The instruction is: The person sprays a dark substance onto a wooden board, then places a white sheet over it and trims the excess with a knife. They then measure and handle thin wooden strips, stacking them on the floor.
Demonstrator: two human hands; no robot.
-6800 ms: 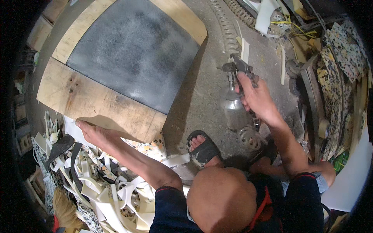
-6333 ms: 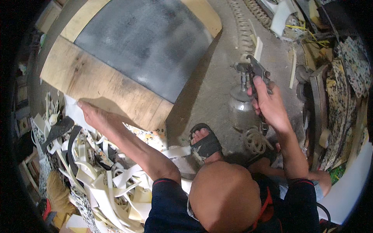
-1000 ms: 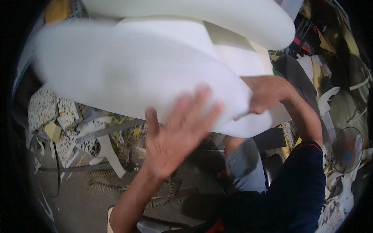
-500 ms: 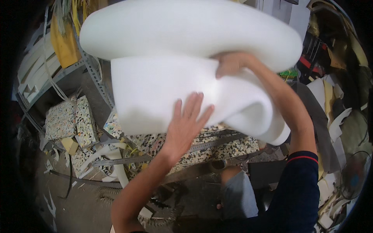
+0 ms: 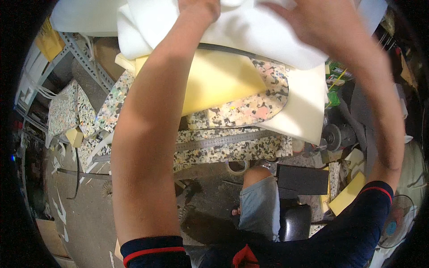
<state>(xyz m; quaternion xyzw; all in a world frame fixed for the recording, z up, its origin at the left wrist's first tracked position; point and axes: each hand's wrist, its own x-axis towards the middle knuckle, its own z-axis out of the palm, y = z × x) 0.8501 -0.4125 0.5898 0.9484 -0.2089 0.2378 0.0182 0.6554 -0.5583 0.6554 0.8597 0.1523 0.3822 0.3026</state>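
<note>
My left hand (image 5: 197,10) is at the top edge on folded white foam (image 5: 149,24), its fingers out of sight. My right hand (image 5: 297,20), blurred, is over the white foam to the right, thumb or finger stretched out and apart. Below the white foam lie a yellow foam piece (image 5: 219,78), a speckled multicoloured foam piece with a rounded outline (image 5: 272,102) and a cream sheet (image 5: 306,116). A steel ruler (image 5: 223,141) crosses a speckled strip lower down. My left forearm hides part of these layers.
A perforated metal frame (image 5: 91,64) and speckled foam blocks (image 5: 62,111) stand at left. A dark grey board (image 5: 301,178), a black stool (image 5: 295,223), a tape roll (image 5: 237,165) and a fan (image 5: 395,221) are lower down. Scraps lie on the concrete floor (image 5: 80,210).
Both my hands have moved up and away from me. The white foam has been pushed toward the top edge, uncovering yellow, cream and speckled pieces that were underneath.
</note>
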